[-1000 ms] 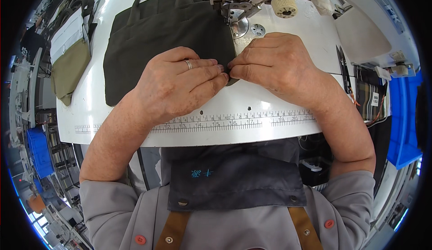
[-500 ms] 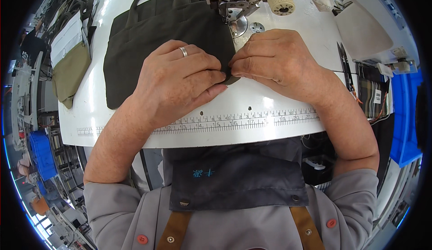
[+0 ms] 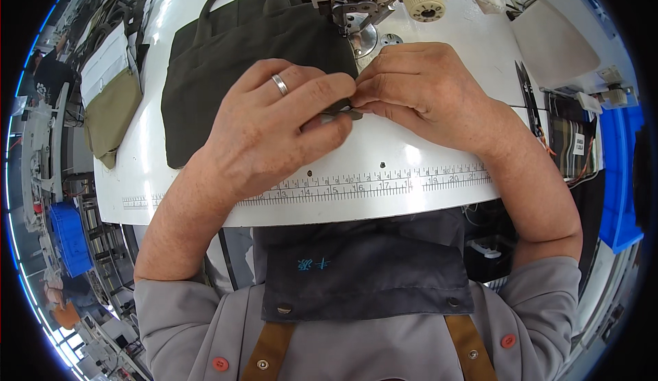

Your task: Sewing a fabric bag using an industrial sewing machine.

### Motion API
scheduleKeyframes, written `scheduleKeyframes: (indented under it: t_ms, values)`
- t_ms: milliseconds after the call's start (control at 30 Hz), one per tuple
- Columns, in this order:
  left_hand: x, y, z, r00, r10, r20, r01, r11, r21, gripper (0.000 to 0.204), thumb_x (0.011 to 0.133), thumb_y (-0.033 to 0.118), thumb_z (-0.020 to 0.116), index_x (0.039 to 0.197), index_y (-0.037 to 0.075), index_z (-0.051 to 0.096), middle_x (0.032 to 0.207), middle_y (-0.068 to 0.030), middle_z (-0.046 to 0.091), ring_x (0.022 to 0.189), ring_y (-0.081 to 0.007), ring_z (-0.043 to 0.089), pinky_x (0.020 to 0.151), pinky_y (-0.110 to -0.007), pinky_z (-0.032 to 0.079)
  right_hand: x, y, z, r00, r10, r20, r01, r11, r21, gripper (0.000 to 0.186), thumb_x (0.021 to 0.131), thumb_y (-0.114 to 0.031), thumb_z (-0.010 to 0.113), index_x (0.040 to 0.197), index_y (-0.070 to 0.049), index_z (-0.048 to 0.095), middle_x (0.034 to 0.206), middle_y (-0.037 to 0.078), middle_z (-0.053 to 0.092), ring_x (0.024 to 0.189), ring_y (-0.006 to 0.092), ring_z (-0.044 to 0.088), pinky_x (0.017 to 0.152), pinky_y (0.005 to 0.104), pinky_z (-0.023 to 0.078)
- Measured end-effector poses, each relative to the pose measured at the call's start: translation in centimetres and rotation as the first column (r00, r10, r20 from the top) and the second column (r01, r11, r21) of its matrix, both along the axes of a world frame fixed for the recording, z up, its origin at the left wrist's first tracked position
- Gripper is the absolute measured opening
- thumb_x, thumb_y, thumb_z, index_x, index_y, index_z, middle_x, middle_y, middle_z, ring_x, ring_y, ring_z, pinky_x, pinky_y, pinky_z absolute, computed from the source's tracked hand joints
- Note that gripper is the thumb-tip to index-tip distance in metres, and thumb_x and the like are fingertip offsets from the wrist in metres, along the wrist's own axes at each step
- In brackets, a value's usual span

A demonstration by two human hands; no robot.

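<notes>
A dark green fabric bag (image 3: 233, 65) with a looped handle lies flat on the white sewing table. My right hand (image 3: 425, 93) pinches the edge of its near right corner, thumb and fingers pressed together. My left hand (image 3: 281, 120), with a ring on one finger, is bent over the same corner, its index fingertip meeting the right fingers. Left fingers and thumb close on the folded fabric there; the exact grip is partly hidden. Just beyond my hands stands the sewing machine's presser foot and needle area (image 3: 351, 17), beside the bag's right edge.
A ruler strip (image 3: 384, 185) runs along the table's near edge. Scissors (image 3: 528, 100) lie at the right, beside a striped cloth (image 3: 567, 141). An olive and white fabric piece (image 3: 113, 113) hangs over the left edge. A blue bin (image 3: 620, 182) stands at the far right.
My left index finger has lifted and stretched toward the right fingers, and the left thumb has drawn in. The bag corner looks more folded between my hands. My right hand has barely moved.
</notes>
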State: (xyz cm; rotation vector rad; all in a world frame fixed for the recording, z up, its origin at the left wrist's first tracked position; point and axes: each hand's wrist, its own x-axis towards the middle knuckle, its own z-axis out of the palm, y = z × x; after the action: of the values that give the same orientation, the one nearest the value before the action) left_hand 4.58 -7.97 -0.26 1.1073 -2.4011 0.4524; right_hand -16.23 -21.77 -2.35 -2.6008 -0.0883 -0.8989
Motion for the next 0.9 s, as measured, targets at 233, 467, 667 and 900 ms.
scheduleKeyframes:
  t_ms: [233, 467, 667, 900]
  values:
    - [0.3, 0.0, -0.1, 0.998, 0.057, -0.031, -0.057, 0.998, -0.019, 0.025, 0.063, 0.012, 0.084, 0.085, 0.012, 0.07, 0.11, -0.0045, 0.071, 0.088, -0.0234, 0.071, 0.086, -0.04, 0.056, 0.0, -0.2, -0.1, 1.0, 0.01, -0.006, -0.009, 0.997, 0.078, 0.01, 0.085, -0.013, 0.078, 0.092, -0.007, 0.073, 0.086, 0.008, 0.071, 0.082, 0.0289, 0.07, 0.072, 0.0404, 0.057]
    - [0.3, -0.1, -0.3, 0.996, 0.055, -0.067, -0.057, 0.998, -0.03, 0.024, 0.065, 0.011, 0.087, 0.084, 0.011, 0.071, 0.107, -0.0038, 0.076, 0.086, -0.0197, 0.073, 0.087, -0.04, 0.056, 0.0, -0.3, 0.1, 1.0, 0.004, -0.031, 0.0, 0.992, 0.126, 0.009, 0.086, -0.011, 0.077, 0.092, -0.006, 0.073, 0.087, 0.008, 0.071, 0.083, 0.0299, 0.071, 0.072, 0.0405, 0.057]
    - [0.3, -0.3, -0.8, 0.968, 0.079, -0.236, -0.062, 0.995, 0.075, 0.017, 0.074, 0.01, 0.086, 0.082, 0.01, 0.071, 0.094, -0.0012, 0.078, 0.083, -0.0168, 0.074, 0.09, -0.038, 0.055, -0.2, -0.2, 0.5, 0.999, 0.016, -0.041, -0.009, 0.987, 0.16, 0.009, 0.086, -0.007, 0.075, 0.095, -0.006, 0.074, 0.089, 0.009, 0.072, 0.083, 0.0298, 0.071, 0.073, 0.0397, 0.057]
    - [0.2, -0.5, -0.6, 0.95, 0.064, -0.306, -0.022, 0.99, 0.136, 0.018, 0.075, 0.002, 0.086, 0.08, 0.008, 0.071, 0.087, -0.0045, 0.078, 0.078, -0.0177, 0.074, 0.089, -0.039, 0.056, -0.3, -0.4, 0.3, 0.999, 0.028, -0.031, -0.022, 0.984, 0.178, 0.011, 0.085, -0.008, 0.075, 0.095, -0.005, 0.074, 0.091, 0.01, 0.072, 0.084, 0.0304, 0.071, 0.072, 0.0401, 0.057]
